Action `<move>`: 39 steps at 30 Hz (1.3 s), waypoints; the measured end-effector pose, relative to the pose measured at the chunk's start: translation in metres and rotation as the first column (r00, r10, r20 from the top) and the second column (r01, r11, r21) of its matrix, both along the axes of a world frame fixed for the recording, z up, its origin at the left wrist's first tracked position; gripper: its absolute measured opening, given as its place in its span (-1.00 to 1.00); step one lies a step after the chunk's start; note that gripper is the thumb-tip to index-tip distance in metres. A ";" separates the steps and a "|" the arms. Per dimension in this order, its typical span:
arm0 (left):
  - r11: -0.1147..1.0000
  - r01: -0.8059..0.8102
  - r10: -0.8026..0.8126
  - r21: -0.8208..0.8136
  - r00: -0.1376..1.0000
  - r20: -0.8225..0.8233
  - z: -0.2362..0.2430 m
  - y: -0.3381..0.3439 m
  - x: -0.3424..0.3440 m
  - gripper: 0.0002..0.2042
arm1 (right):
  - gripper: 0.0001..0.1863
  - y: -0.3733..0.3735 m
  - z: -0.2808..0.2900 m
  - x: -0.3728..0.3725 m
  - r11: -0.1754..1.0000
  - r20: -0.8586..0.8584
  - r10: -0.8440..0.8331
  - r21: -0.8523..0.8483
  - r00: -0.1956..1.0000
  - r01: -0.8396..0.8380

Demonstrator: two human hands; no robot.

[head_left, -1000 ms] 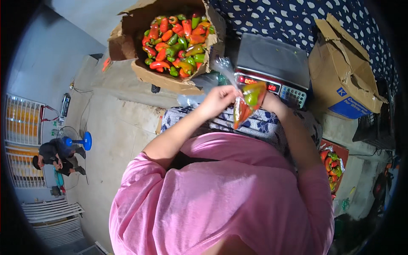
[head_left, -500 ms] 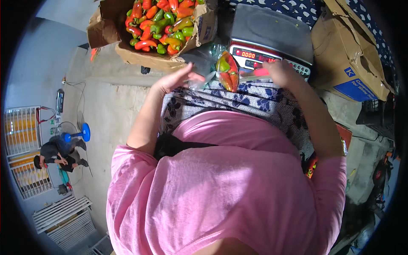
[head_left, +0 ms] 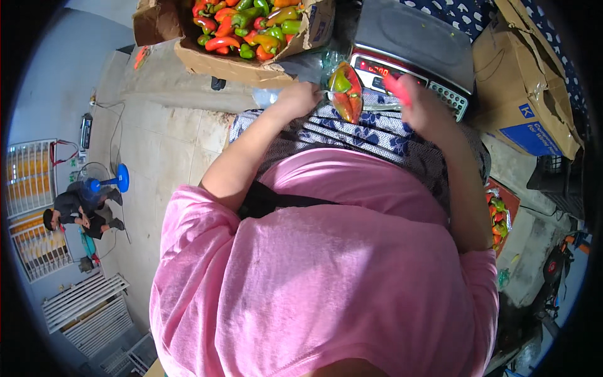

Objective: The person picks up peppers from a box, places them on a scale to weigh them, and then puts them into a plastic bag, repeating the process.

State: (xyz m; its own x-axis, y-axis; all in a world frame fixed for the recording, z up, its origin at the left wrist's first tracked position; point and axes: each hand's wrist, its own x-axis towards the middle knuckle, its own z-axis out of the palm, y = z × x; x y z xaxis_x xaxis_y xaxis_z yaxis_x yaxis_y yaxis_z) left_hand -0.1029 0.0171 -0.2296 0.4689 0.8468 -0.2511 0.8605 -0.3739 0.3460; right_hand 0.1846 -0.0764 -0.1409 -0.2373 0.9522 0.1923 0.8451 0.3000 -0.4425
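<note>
Head view: the left hand (head_left: 300,98) is closed on the neck of a clear plastic bag of red and green peppers (head_left: 345,94), which hangs over the lap just before the grey digital scale (head_left: 411,53). The right hand (head_left: 419,103) looks curled around something red; what it is I cannot tell. Held only at the neck, the bag could swing and spill peppers. An open brown cardboard box of peppers (head_left: 251,34) sits upper left; a brown carton with a blue label panel (head_left: 524,94) stands right.
</note>
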 end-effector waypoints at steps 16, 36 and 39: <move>0.983 -0.105 0.086 0.154 0.989 0.123 0.049 -0.048 0.045 -0.71 | -0.75 0.035 -0.063 -0.060 0.896 -0.100 0.111 -0.420 0.989 -0.143; 0.863 0.318 -0.316 0.392 0.946 -0.071 -0.012 -0.045 0.080 -0.53 | -0.84 0.007 -0.091 -0.022 0.917 -0.364 -0.257 -0.385 0.895 0.107; 0.839 0.347 -0.332 0.418 0.937 -0.112 -0.010 -0.045 0.082 -0.53 | -0.80 -0.006 -0.100 -0.015 0.959 -0.339 -0.247 -0.221 0.908 0.179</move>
State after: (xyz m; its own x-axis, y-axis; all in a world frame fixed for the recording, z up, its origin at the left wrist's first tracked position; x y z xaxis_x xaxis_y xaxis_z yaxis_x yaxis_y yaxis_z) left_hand -0.0210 -0.0283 -0.2395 0.7448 0.6631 0.0750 0.6604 -0.7485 0.0597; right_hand 0.1691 -0.0827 -0.2414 0.0277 0.9986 0.0458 0.6527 0.0166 -0.7574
